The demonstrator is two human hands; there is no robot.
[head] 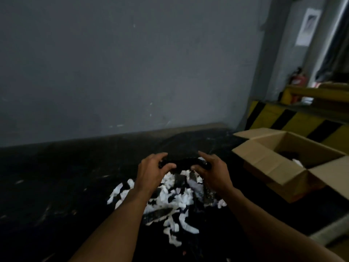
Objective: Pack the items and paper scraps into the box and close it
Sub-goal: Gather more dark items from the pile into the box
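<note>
Head view: left grip point(153, 169) and right grip point(209, 170) both clamped on one dark item point(184, 163), one end each, held up over the black bench point(56, 176). Just beneath the grips, a heap of white paper scraps point(175, 201) mixed with more dark pieces. Off to the right of the right grip, well apart, cardboard box point(273, 159) with flaps open, something dark and a bit of white inside. Grey wall point(132, 63) beyond.
</note>
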